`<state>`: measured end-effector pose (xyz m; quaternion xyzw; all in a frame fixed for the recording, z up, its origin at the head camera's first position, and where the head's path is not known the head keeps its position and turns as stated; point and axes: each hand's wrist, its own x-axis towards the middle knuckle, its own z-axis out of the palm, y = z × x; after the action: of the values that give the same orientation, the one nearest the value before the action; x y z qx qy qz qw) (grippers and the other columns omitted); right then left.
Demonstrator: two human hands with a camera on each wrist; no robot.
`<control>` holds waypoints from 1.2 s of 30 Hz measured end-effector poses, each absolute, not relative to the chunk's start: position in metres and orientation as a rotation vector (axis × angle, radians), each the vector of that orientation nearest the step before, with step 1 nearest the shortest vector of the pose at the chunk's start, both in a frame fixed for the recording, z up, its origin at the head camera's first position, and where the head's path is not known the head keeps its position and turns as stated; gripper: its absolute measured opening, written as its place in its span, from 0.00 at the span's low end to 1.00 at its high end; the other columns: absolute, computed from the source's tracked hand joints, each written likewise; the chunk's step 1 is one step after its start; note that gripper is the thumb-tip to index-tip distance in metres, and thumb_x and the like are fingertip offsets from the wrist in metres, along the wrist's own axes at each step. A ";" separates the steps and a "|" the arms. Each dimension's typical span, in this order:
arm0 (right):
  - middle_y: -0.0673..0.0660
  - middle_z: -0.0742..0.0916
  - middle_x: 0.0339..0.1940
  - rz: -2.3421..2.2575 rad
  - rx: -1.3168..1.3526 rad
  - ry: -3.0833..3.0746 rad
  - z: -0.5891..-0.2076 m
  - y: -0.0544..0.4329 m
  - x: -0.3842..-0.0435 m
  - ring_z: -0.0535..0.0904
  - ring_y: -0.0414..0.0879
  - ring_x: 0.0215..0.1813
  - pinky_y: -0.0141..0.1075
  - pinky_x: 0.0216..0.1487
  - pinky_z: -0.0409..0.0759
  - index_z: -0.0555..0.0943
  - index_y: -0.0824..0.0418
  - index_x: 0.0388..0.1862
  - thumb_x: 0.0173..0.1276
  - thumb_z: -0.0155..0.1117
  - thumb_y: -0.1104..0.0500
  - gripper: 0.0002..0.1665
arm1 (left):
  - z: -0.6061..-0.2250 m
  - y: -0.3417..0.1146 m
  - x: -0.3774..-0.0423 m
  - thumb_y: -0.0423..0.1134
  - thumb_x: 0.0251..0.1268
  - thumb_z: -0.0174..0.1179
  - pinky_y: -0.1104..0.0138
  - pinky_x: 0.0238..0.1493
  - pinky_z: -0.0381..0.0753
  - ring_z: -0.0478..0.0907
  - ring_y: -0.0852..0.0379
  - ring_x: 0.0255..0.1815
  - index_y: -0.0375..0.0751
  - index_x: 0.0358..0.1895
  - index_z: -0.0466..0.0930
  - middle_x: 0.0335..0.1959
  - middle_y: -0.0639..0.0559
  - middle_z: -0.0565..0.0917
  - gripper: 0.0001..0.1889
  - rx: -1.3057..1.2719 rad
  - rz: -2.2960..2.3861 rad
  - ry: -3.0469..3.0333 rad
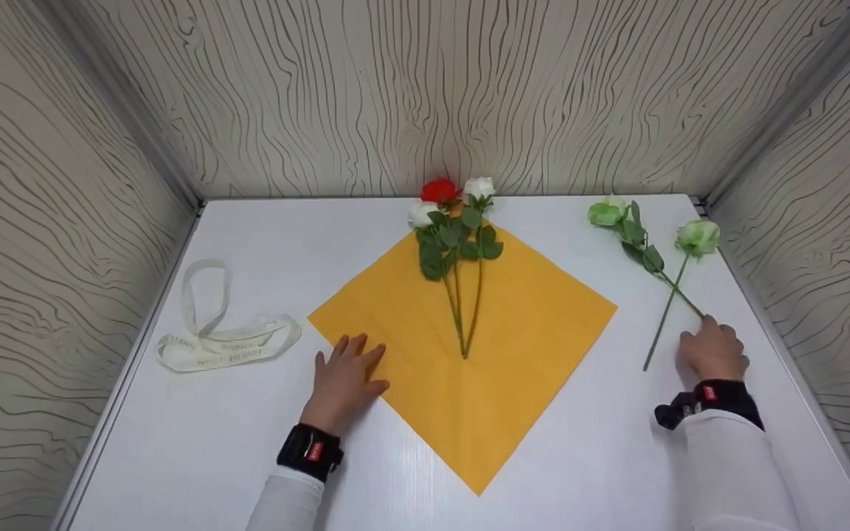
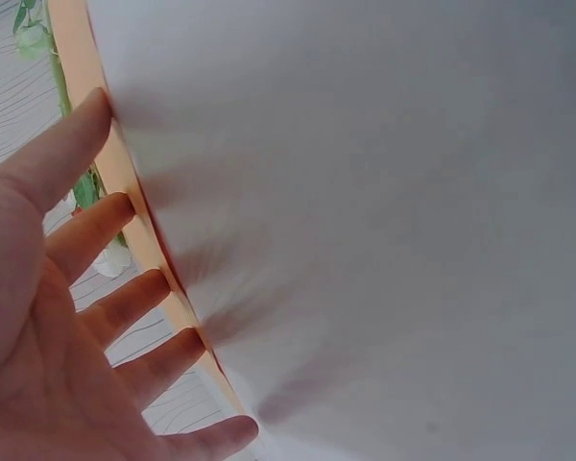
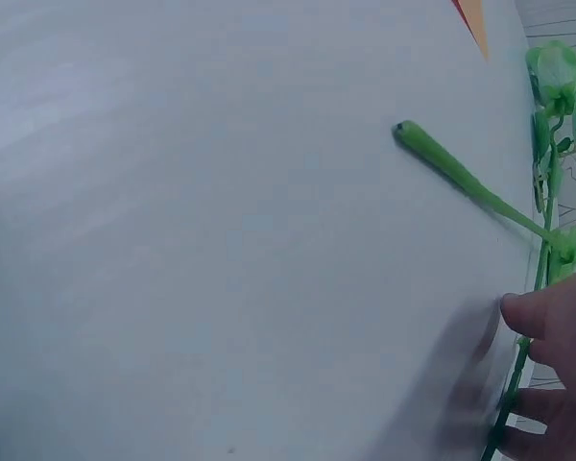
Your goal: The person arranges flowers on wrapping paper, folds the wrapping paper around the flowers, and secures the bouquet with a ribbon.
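Observation:
My left hand (image 1: 347,383) rests with spread fingers on the left edge of a yellow wrapping sheet (image 1: 536,317). In the left wrist view its fingertips (image 2: 154,280) touch the sheet's edge. On the sheet lie a red rose (image 1: 439,190) and two white roses, one a white rose (image 1: 479,187) at right, stems pointing toward me. At the right, my right hand (image 1: 716,350) holds the lower stem of a leafy green rose (image 1: 607,212), its fingers curled about the stem. Another green rose (image 1: 698,237) lies across that stem; its cut end shows in the right wrist view.
A cream ribbon (image 1: 229,346) with printed lettering lies loosely looped at the left of the white table (image 1: 565,457). Patterned panels (image 1: 366,96) with grey frame posts stand behind the table and along both sides.

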<state>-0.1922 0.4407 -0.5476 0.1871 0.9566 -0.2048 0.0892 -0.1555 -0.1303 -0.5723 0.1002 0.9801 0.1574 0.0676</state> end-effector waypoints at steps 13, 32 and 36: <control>0.73 0.77 0.31 -0.462 0.495 2.989 -0.551 0.405 -0.198 0.75 0.66 0.30 0.48 0.17 0.68 0.73 0.73 0.35 0.61 0.45 0.65 0.12 | -0.575 -0.131 -0.156 0.59 0.50 0.59 0.36 0.55 0.46 0.48 0.42 0.67 0.59 0.61 0.66 0.65 0.47 0.61 0.32 0.301 0.477 2.950; 0.74 0.78 0.33 -0.391 0.559 3.016 -0.540 0.389 -0.204 0.74 0.69 0.32 0.49 0.19 0.68 0.76 0.70 0.37 0.57 0.49 0.64 0.13 | -0.573 -0.132 -0.155 0.58 0.50 0.59 0.36 0.54 0.47 0.49 0.42 0.66 0.59 0.61 0.66 0.65 0.47 0.61 0.32 0.312 0.466 2.951; 0.74 0.78 0.35 -0.408 0.573 2.997 -0.540 0.388 -0.203 0.74 0.69 0.33 0.49 0.20 0.69 0.76 0.69 0.39 0.57 0.49 0.64 0.14 | -0.574 -0.132 -0.155 0.58 0.50 0.59 0.36 0.54 0.46 0.48 0.42 0.66 0.59 0.61 0.66 0.65 0.47 0.60 0.32 0.312 0.474 2.953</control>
<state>-0.2028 0.3881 -0.5395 0.1859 0.9731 -0.1324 0.0317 -0.1546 -0.1319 -0.5739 0.1034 0.9798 0.1572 0.0672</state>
